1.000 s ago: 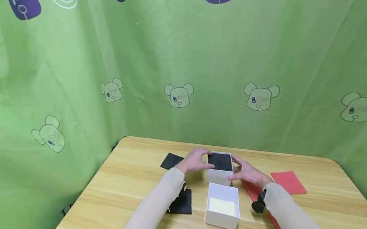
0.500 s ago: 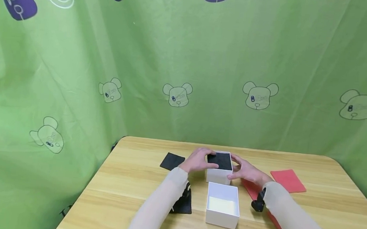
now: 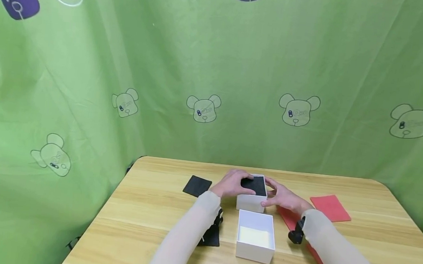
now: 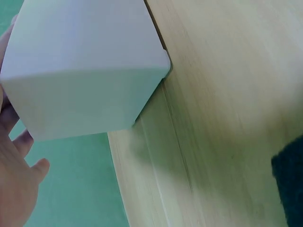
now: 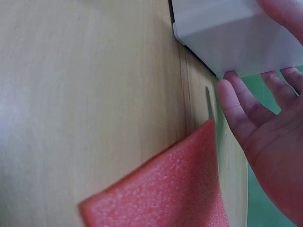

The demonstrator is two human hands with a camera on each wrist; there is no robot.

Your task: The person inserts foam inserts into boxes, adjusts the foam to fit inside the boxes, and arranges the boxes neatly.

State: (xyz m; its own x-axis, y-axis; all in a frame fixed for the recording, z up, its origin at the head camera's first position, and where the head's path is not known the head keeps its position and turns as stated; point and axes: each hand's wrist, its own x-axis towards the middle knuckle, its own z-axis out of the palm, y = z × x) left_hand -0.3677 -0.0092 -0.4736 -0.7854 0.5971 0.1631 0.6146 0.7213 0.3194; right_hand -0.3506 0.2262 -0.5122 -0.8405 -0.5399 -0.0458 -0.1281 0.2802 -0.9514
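In the head view, a white box [image 3: 251, 203] stands at the back middle of the table, with a black foam square [image 3: 258, 186] filling its opening up to the rim. My left hand [image 3: 231, 184] reaches over the box's left side, its thumb and fingers resting on the foam. From the right, my right hand [image 3: 285, 197] holds the box, thumb at the front and fingers round the back. The right wrist view shows its fingers [image 5: 253, 101] at the box's lower edge. A second white box [image 3: 255, 253], open at the top, sits just in front, its inner floor bare.
Two black foam squares [image 3: 197, 186] lie to the left, one partly under my left forearm. A red foam square [image 3: 330, 208] is at the right, and a longer red foam piece [image 3: 290, 218] lies under my right arm. A green curtain [image 3: 248, 139] hangs behind the wooden table [image 3: 143, 218].
My left hand has slid a little to the right, its thumb and fingers farther over the black foam. The right hand keeps its hold, and the boxes stay in place.
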